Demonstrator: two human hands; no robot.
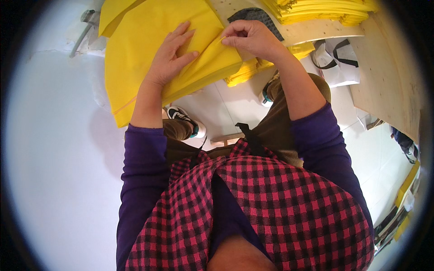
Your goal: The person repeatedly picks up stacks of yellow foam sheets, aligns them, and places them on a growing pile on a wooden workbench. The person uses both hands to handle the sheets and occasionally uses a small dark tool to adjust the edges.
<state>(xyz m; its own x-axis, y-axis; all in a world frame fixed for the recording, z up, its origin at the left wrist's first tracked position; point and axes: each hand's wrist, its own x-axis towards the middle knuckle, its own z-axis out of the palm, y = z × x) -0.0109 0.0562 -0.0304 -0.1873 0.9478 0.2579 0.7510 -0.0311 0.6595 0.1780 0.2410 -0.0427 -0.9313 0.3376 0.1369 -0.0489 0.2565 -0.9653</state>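
Observation:
A large piece of yellow cloth [131, 58], several layers deep at its near edge, spreads before me and hangs toward the floor. Flat on top of it rests my left hand [169, 58], fingers spread. To its right, my right hand [257, 39] pinches a fold of the same cloth between thumb and forefinger, at the cloth's right edge. A dark grey textured piece [258, 17] lies just beyond the right hand, which hides part of it.
A stack of folded yellow cloth [316, 13] lies on the wooden tabletop [316, 32] at the far right. Below stands a white bag [341, 70] with black handles, beside a wooden panel [384, 77]. A metal fitting [83, 34] is on the wall at far left.

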